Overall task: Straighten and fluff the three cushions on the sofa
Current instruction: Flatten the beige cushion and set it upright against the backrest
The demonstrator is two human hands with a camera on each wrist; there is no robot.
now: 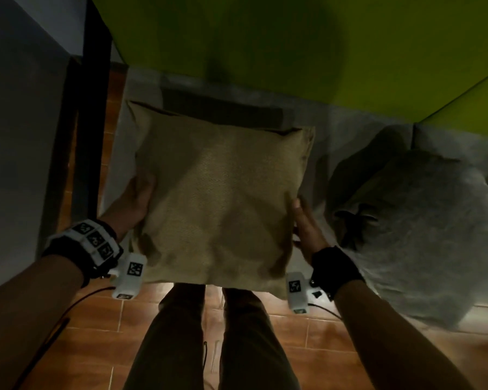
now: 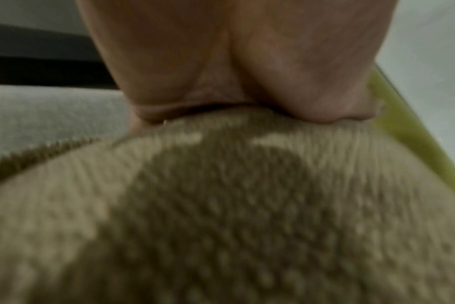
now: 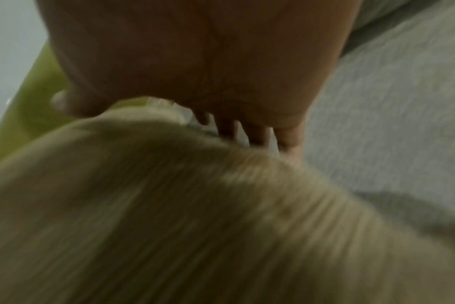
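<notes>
Fluff step, judged. Tan cushion (image 1: 223, 198) held flat above sofa (image 1: 350, 128) seat edge. L hand (image 1: 138, 197) + R hand (image 1: 307, 226) press its sides, fingers straight, together. Grey cushion (image 1: 414, 229) right of tan, slumped. Next: squeeze/plump, stand tan against sofa back.

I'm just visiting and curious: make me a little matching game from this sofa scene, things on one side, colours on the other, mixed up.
Things:
1. cushion between the hands
2. cushion lying to the right
3. wall behind the sofa
4. floor tiles

Colours:
A. reddish brown
B. grey
C. tan
D. yellow-green

Pairs: 1-C, 2-B, 3-D, 4-A
</notes>
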